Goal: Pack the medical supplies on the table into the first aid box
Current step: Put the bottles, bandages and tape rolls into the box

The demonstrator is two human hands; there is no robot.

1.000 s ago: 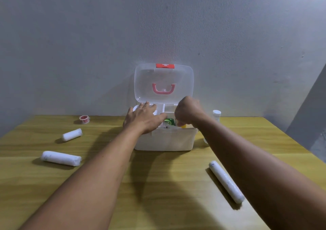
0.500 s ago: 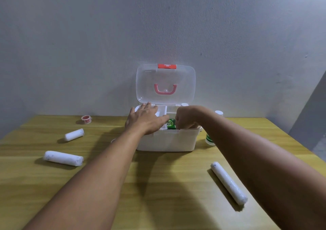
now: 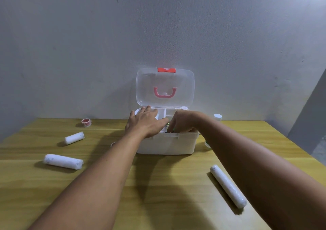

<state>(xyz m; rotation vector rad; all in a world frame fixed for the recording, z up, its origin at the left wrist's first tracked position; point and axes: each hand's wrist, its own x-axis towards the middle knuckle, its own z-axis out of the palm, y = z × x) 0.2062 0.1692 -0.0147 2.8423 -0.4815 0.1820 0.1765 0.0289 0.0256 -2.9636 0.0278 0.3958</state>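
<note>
The white first aid box stands at the back middle of the table, its clear lid with a pink handle tilted up against the wall. My left hand lies flat with fingers spread on the left side of the box's inner tray. My right hand reaches down into the right side, fingers curled on a green packet, of which only a sliver shows. Three white bandage rolls lie on the table: a short one and a longer one at left, and a long one at right.
A small red-and-white tape roll sits far left near the wall. A white-capped bottle stands behind my right forearm, right of the box. A small round item peeks out under my left forearm. The table's right edge runs by a grey wall.
My right hand has dropped lower into the box and now covers most of the green packet. My left hand stays on the tray.
</note>
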